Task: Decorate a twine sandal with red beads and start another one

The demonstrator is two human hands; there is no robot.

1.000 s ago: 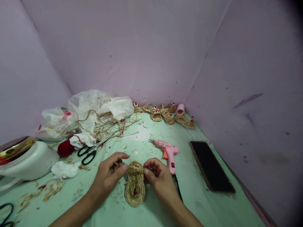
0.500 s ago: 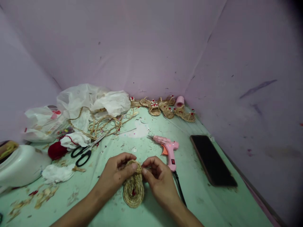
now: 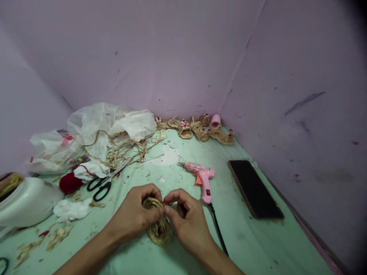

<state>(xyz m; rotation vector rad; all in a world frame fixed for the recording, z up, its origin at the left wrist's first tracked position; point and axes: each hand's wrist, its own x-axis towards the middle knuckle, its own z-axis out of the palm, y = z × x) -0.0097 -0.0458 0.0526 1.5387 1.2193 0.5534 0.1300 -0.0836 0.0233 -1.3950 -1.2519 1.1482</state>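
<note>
A small oval sole of coiled straw braid (image 3: 159, 232), like a miniature slipper, is between my hands just above the table, with a dark red spot near its middle. My left hand (image 3: 137, 210) is closed on its upper part, thumb across the front and fingers behind. At the sole's upper right edge, my right hand (image 3: 186, 217) has thumb and forefinger pinched together close to the left thumb. What lies between those fingertips is too small to make out. Right of the hands lies a pink hot glue gun (image 3: 203, 179) with a lit red switch and a black cord.
Black-handled scissors (image 3: 100, 188), a red yarn ball (image 3: 70, 183) and loose braided straw cord (image 3: 126, 151) lie left, near plastic bags (image 3: 97, 116) and a white pot (image 3: 31, 198). Several beaded straw slippers (image 3: 200, 131) line the back wall. A phone (image 3: 255, 189) lies right.
The sole has tilted and turned in my hands, its upper end leaning left. My right fingertips have moved left, closer to my left thumb. The view has shifted slightly.
</note>
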